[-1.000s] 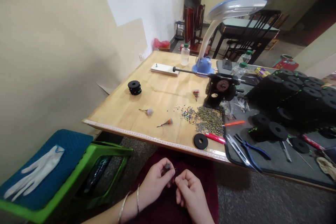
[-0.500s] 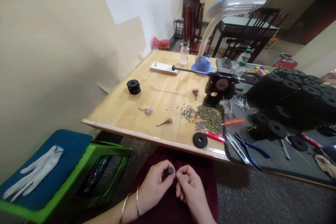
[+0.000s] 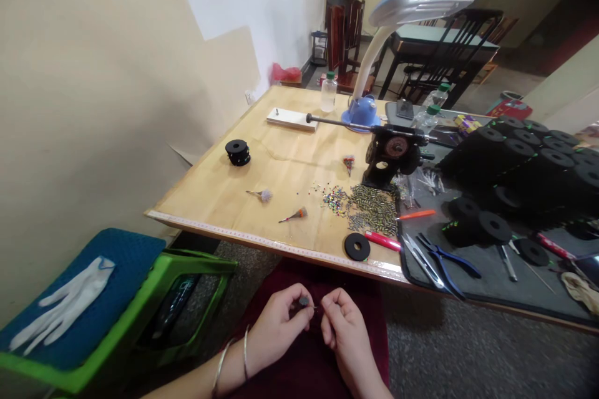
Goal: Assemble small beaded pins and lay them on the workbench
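Over my lap, just below the table's front edge, my left hand [image 3: 283, 321] is closed round a small dark bundle [image 3: 304, 301] whose round grey end shows above the fingers. Close to its right, my right hand [image 3: 341, 327] is closed in a pinch of thumb and forefinger. A small gap lies between the two sets of fingertips. Something thin and dark seems to cross it, too small to name. On the table nearby lie a flat black foam ring [image 3: 357, 247], a cone-shaped bundle with orange tips [image 3: 296, 215] and another with whitish tips [image 3: 262, 194].
Small metal pieces [image 3: 374, 206] and coloured beads [image 3: 334, 199] lie scattered beside a black winding device [image 3: 390, 153]. Pliers [image 3: 449, 259], scissors-like metal blades [image 3: 423, 262] and stacked black foam spools [image 3: 528, 168] occupy the dark mat. A green stool [image 3: 201, 268] stands left.
My right hand has drawn slightly to the right, widening the gap to my left fingertips. My left hand keeps its hold on the dark bundle.
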